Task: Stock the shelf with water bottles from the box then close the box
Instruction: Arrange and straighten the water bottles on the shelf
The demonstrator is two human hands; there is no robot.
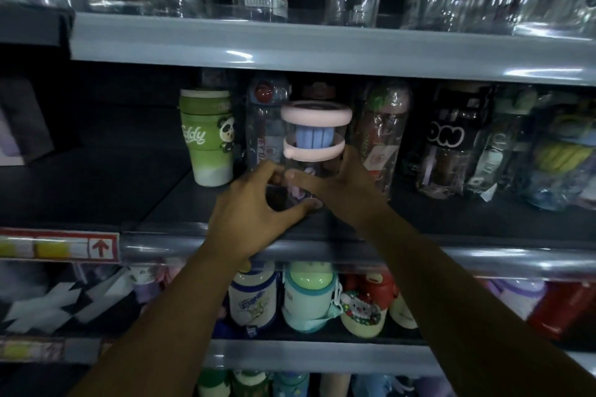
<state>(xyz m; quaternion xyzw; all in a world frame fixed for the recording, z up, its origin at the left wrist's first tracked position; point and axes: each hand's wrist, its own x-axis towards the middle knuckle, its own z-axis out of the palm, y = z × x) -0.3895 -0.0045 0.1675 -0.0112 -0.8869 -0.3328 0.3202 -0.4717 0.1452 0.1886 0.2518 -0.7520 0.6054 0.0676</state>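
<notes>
While the left hand (254,206) and right hand (335,185) grip the clear bottle (314,138), they partly hide its base.

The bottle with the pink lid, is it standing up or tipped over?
Standing up: the bottle has its pink lid level on top, while the left hand and right hand grip its clear lower part.

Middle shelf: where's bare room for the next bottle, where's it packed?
Free: middle shelf board left of the green panda cup, out to the dim box at far left; also a narrow front strip before the wrapped bottles. Crowded: right of the cup bottles stand side by side, and left hand and right hand hold the pink-lidded bottle there.
</notes>
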